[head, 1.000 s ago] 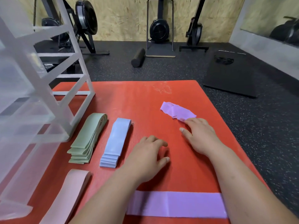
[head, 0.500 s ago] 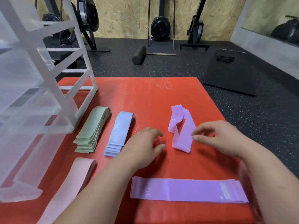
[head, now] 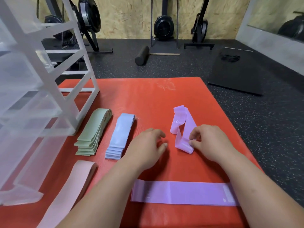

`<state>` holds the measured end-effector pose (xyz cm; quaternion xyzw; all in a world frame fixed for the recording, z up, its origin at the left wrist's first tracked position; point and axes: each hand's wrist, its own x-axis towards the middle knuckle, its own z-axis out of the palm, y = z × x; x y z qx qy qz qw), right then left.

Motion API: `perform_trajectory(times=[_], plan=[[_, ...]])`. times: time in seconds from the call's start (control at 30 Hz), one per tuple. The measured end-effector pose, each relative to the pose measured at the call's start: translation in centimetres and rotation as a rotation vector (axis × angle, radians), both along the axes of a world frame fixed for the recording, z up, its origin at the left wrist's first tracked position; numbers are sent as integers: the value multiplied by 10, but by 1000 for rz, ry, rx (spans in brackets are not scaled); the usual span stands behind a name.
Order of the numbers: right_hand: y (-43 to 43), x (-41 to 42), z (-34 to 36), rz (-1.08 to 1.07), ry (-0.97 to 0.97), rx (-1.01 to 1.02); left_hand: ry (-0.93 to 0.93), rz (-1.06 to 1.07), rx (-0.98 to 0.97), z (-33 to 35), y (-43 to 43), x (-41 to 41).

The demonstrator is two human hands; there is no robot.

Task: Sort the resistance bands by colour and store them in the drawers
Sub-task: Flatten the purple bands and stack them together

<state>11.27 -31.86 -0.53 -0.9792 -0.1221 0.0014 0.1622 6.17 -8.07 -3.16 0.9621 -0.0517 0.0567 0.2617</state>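
Observation:
A twisted purple band (head: 181,127) lies on the red mat (head: 148,99). My right hand (head: 212,142) pinches its near end between thumb and fingers. My left hand (head: 146,145) rests on the mat just left of it, fingers loosely curled, holding nothing. A flat purple band (head: 182,193) lies across the mat under my forearms. A stack of green bands (head: 93,132) and a stack of blue bands (head: 120,135) lie side by side. A pink band (head: 70,188) lies at the near left. The translucent drawer unit (head: 32,89) stands at the left.
The mat sits on a dark speckled gym floor. Exercise machines (head: 164,25) and a black foam roller (head: 142,55) stand by the plywood wall. A black mat (head: 236,73) lies at the right. A drawer juts out near the pink band.
My right hand pulled the crumpled purple band nearer, so it unfolded into a twisted loop. It let go briefly, then pinched the near end. My left hand barely moved.

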Motion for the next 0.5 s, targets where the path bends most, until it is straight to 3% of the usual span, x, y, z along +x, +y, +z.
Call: perform_trajectory(times=[0.13,0.23,0.4,0.5], plan=[[-3,-2,32,15,-168,290,-56,33,-76,1,1,4],[-1,-11,63,39,-308,520,-149,64,-242,9,-4,6],[-5,-14,73,46,-251,383,-255,31,-444,23,-13,4],[-5,-15,73,124,-149,445,-231,-34,-483,30,-17,-1]])
